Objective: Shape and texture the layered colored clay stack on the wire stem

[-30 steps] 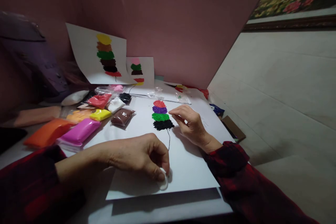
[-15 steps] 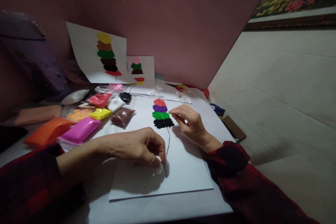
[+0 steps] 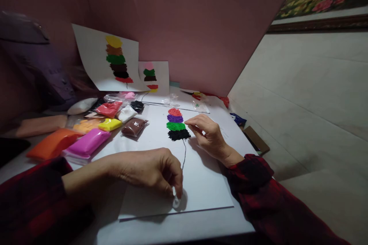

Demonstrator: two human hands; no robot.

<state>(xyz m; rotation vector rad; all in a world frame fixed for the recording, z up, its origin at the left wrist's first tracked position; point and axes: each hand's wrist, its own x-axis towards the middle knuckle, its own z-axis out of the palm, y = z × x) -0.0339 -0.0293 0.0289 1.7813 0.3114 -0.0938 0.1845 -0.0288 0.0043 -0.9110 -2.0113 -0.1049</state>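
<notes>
A white sheet (image 3: 207, 191) lies on the table, bearing stacked textured bands: red (image 3: 175, 112), purple (image 3: 175, 118), green (image 3: 176, 126) and black (image 3: 178, 134). A thin dark line (image 3: 184, 153) runs down from the black band. Near the sheet's front edge, my left hand (image 3: 152, 172) pinches a small white piece (image 3: 176, 200) between thumb and fingers. My right hand (image 3: 208, 136) is beside the green band, thumb and index finger pinched together; anything between those fingertips is too small to make out.
Bags of coloured material, including orange (image 3: 53, 143), magenta (image 3: 87, 142), yellow (image 3: 110, 124) and brown (image 3: 133, 127), lie at the left. Two sheets with coloured bands (image 3: 94, 57) (image 3: 162, 72) lean at the back. Scissors (image 3: 197, 95) lie behind the work sheet.
My left hand has moved toward the sheet's front edge with the white piece, uncovering more of that piece. My right hand has stayed beside the green band.
</notes>
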